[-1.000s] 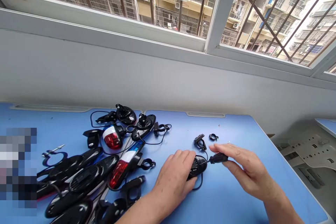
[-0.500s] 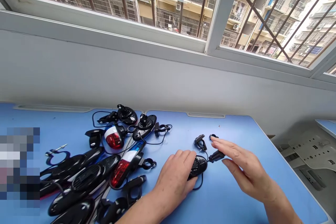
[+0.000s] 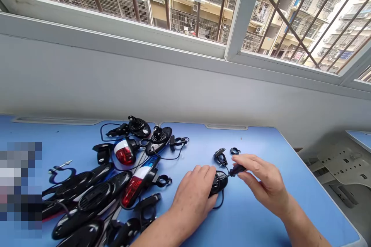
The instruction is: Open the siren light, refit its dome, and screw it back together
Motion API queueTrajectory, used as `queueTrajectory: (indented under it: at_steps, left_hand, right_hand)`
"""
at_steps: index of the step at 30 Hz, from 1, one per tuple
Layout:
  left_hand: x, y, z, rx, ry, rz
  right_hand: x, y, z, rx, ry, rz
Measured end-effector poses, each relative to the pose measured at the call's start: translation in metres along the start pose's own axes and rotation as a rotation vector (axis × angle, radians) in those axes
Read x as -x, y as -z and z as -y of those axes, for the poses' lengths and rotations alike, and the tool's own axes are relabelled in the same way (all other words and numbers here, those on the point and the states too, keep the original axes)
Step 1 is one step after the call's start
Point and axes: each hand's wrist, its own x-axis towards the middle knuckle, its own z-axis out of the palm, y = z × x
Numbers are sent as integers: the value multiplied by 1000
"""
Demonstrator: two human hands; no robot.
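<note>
My left hand (image 3: 194, 195) is closed around a black bicycle horn (image 3: 220, 182), pressing it against the blue table; its palm hides much of the horn. A black-handled screwdriver (image 3: 237, 169) points at the horn's right part, its thin shaft meeting the top there. My right hand (image 3: 262, 179) has thumb and fingers closed about the handle. Just behind the horn stands a black switch clamp (image 3: 220, 157), with a cable running toward the horn. Next to it lies a small black ring clamp (image 3: 235, 151), near my right fingertips.
Several black horns and red-white-blue lights (image 3: 133, 189) with clamps and cables crowd the left side of the blue table (image 3: 261, 222). A grey wall (image 3: 174, 88) and barred windows rise behind. Another table's grey underside (image 3: 344, 166) is at the right.
My right hand has shifted slightly left and its thumb and fingers have closed on the screwdriver handle. The ring clamp shows more fully. My left hand stays on the horn.
</note>
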Motion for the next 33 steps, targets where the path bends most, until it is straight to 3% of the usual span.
queueTrajectory:
  at_steps: [5, 10, 14, 17, 21, 23, 29, 31, 33]
  left_hand:
    - [0, 1, 0, 15, 12, -3]
    - [0, 3, 1, 40, 1, 2]
    - [0, 3, 1, 32, 7, 6]
    - [1, 3, 1, 39, 4, 3]
    - [1, 3, 0, 54, 4, 5]
    - [0, 4, 1, 49, 7, 6]
    - [0, 0, 3, 51, 1, -5]
    - [0, -1, 4, 44, 1, -5]
    - [0, -1, 3, 39, 3, -2]
  right_hand:
    - [3, 13, 0, -91, -81, 124]
    - [2, 0, -5, -165, -176, -39]
    - [-1, -10, -9, -60, -107, -141]
    - [-2, -3, -8, -16, -54, -65]
    - [0, 14, -4, -34, -77, 96]
    - [1, 18, -3, -92, -89, 118]
    - [2, 4, -10, -90, -198, -76]
    - [1, -1, -12, -27, -150, -127]
    - [0, -1, -11, -4, -78, -100]
